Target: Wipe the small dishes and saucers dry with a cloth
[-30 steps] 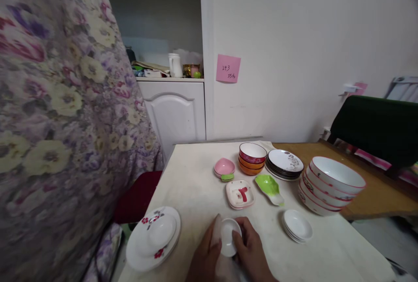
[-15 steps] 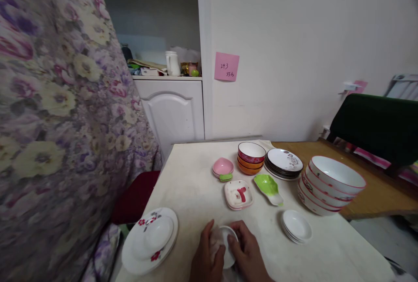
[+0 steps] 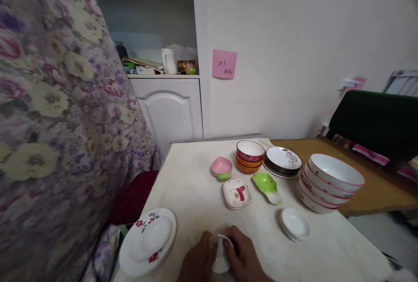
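Observation:
Low at the front of the table, both my hands close around a small white dish (image 3: 220, 261), which is tilted with its rim up. My right hand (image 3: 243, 253) grips the dish from the right, thumb on its near side. My left hand (image 3: 199, 258) is closed against the left edge, on a thin pale cloth that is mostly hidden by the fingers. Beyond the hands lies a square snowman dish (image 3: 237, 193). A stack of small white dishes (image 3: 295, 224) sits to the right, and white flowered plates (image 3: 130, 253) lie to the left.
Farther back are pink dishes (image 3: 222, 166), a green leaf-shaped dish (image 3: 265, 184), stacked red and orange bowls (image 3: 250, 156), dark-rimmed plates (image 3: 283, 159) and large white bowls (image 3: 329, 181). A flowered curtain (image 3: 65, 120) hangs at the left. The wall (image 3: 277, 55) stands behind the table.
The dish has tipped in my hands, so less of its inside shows. My left hand has shifted slightly left and covers more of the cloth. The view has moved a little.

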`<state>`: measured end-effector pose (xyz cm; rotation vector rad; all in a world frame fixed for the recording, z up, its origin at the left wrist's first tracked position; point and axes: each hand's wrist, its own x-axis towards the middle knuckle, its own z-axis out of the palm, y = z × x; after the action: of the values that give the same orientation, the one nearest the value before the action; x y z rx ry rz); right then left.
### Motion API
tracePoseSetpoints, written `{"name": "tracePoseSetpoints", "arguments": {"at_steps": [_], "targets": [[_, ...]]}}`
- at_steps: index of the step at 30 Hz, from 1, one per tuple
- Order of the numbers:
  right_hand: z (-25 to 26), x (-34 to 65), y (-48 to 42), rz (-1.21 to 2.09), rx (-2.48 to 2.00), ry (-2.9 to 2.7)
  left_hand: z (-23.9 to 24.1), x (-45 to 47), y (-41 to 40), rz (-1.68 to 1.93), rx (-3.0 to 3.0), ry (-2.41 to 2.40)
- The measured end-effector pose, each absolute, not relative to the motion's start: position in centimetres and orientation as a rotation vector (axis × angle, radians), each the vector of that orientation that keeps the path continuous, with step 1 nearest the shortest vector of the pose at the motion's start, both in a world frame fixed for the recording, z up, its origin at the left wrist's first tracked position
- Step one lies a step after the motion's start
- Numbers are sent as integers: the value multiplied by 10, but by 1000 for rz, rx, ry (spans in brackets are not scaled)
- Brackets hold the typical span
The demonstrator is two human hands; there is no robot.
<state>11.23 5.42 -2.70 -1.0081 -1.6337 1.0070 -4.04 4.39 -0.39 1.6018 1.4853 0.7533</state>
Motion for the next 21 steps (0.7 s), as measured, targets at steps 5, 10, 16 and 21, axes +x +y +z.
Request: {"name": "tracePoseSetpoints", "arguments": {"at_steps": [5, 10, 16, 21], "targets": [[-28, 112, 57, 1101, -1088, -1421, 12, -35, 45, 981, 1405, 1462], [-35, 115, 60, 1044, -1179, -1359, 20, -49, 45, 1177, 1095, 1549], [-40, 115, 62, 1013, -1224, -1333, 29, -57, 33, 1462, 1042, 1483], [-38, 113, 60, 1198, -1158, -1254, 40, -48, 38, 1391, 821, 1169]]}}
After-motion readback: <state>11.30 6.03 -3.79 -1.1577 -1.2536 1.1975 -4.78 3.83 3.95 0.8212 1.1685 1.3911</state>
